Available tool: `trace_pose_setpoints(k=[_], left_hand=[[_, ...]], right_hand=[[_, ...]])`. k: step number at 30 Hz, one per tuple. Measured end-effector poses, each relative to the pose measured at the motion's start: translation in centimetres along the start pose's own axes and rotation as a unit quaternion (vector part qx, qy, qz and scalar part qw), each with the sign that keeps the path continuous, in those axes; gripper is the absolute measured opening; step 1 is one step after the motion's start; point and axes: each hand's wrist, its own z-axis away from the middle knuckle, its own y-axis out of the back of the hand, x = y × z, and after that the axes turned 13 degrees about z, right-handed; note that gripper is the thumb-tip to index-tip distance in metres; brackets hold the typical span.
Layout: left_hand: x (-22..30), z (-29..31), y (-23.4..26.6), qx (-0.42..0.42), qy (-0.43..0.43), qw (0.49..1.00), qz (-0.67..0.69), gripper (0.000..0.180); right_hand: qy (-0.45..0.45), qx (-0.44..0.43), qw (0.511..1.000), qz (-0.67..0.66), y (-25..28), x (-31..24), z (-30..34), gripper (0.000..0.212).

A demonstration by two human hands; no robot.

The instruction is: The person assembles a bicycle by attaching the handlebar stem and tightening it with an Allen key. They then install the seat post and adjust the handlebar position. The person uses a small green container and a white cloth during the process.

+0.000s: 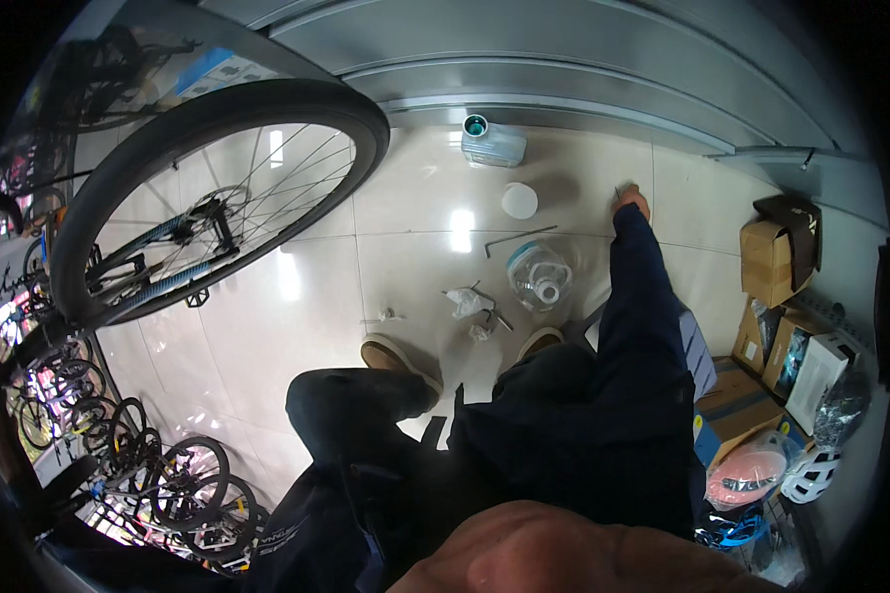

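At left, a black-tyred, thin-spoked bicycle wheel (211,221) tilts above the cream tiled floor (583,158); the left hand is out of view, so I cannot tell its fingers' state. Near the floor's far edge is a clear rectangular plastic container (492,148), then, nearer, a flat white disc (519,201), a grey L-shaped metal tool (521,239) and a round transparent plastic jug (541,272). Farther right, the right hand (632,202) reaches low toward the floor's far edge, fingers too small to read. A brown cardboard box (763,261) sits by the right edge.

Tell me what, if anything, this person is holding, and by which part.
It cannot be told: the right hand, down near the floor, looks too small to show any hold clearly. The left hand is out of view.
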Motion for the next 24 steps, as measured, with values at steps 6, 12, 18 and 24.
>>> trace_pose_setpoints(k=[6, 12, 18, 24], left_hand=[[-2.5, -0.6, 1.2, -0.05, -0.026, 0.998, 0.0, 0.036], [-4.5, -0.4, -3.0, -0.061, -0.08, 0.982, 0.162, 0.025], [-1.9, -0.4, -7.8, 0.029, -0.147, 0.972, 0.18, 0.021], [1.2, 0.0, -8.3, 0.055, -0.104, 0.967, 0.226, 0.022]], right_hand=[[0.057, 0.021, 0.996, -0.072, 6.7, 3.6, 7.4, 0.032], [0.085, -0.153, 0.826, -0.535, 21.8, 4.4, 22.2, 0.024], [0.264, -0.227, 0.714, -0.607, 42.9, 1.0, 45.1, 0.031], [0.361, -0.239, 0.622, -0.652, 60.5, -11.1, 64.9, 0.029]])
